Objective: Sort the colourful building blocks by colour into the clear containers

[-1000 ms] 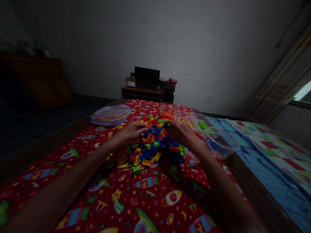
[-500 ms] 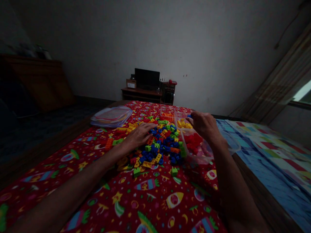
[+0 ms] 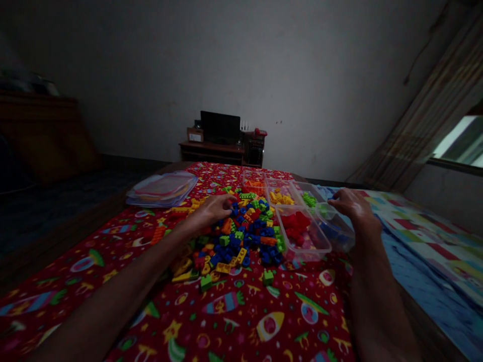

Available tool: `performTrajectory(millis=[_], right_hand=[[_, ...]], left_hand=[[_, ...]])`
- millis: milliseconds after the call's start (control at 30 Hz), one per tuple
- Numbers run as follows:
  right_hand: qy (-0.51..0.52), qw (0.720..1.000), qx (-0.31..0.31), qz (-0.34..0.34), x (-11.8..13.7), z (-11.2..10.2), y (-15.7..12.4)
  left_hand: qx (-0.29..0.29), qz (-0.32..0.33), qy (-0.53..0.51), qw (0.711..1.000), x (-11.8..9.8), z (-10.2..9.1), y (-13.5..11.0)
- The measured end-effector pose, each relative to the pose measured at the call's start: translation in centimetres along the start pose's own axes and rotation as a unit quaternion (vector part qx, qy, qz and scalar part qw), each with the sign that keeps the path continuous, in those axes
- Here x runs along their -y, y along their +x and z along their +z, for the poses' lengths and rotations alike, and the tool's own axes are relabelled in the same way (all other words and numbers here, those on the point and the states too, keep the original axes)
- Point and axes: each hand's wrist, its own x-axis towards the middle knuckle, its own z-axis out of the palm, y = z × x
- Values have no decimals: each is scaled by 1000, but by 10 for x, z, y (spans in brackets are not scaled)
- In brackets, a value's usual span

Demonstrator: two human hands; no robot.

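Bricks, mixed colours, in a loose heap (image 3: 236, 244) mid-desk (image 3: 176, 168), on a red printed cloth (image 3: 230, 332). Two green bricks (image 3: 206, 282) lie apart from it, toward the near edge; several orange and yellow ones straggle out toward the left edge.

Our left hand (image 3: 212, 209) is at the heap's left side, fingers loosely curled, thumb close to the forefinger. We cannot tell whether it pinches a brick.

Our right hand (image 3: 351, 203) hangs above the bins by the right edge, fingers bent inward, nearly closed. We cannot make out anything in its grip.

Clear bins (image 3: 327, 250) stand between heap and right edge, running back toward the far edge. Contents, by colour: orange bricks (image 3: 255, 187) farthest back, then yellow bricks (image 3: 281, 197), green bricks (image 3: 309, 200) to their right, red bricks (image 3: 296, 225) nearer us, blue bricks (image 3: 334, 232) below our right hand.

Stacked flat lids (image 3: 164, 188) sit near the far left corner. Beyond the far edge we note a dark monitor (image 3: 220, 127).
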Motion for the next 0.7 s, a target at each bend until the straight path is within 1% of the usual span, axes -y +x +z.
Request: performTrajectory(millis=[67, 100, 167, 233, 300, 367, 433, 467, 500, 533, 600, 667, 700], right_hand=[[-4, 1000, 22, -7, -3, 1, 0], [-3, 1000, 23, -13, -2, 1, 0], [8, 1000, -1, -30, 4, 0, -1], [40, 996, -43, -65, 19, -2, -4], [86, 984, -86, -134, 44, -2, -11], [128, 958, -114, -230, 74, 3, -21], [155, 924, -101, -335, 105, 13, -35], [174, 906, -92, -374, 119, 19, -43], [189, 893, -91, -399, 130, 25, -50], [194, 884, -90, -415, 140, 31, -56], [190, 881, -84, -425, 153, 38, -66], [173, 887, -72, -423, 157, 40, -71], [163, 891, -69, -417, 158, 39, -71]], left_hand=[[-4, -16, -77, 997, 0, -7, -2], [-2, -23, -119, 993, -1, -10, -4], [2, -38, -208, 977, -6, -16, -8], [2, -60, -293, 954, -12, -19, -13], [-2, -97, -364, 926, -17, -18, -16], [0, -131, -420, 898, -22, -14, -18], [8, -152, -465, 872, -27, -8, -19], [13, -157, -486, 860, -30, -5, -19], [19, -159, -506, 847, -33, -2, -20], [25, -158, -524, 836, -37, 2, -20], [29, -153, -548, 822, -44, 7, -22], [29, -145, -554, 819, -48, 11, -24], [26, -142, -548, 824, -49, 13, -24]])
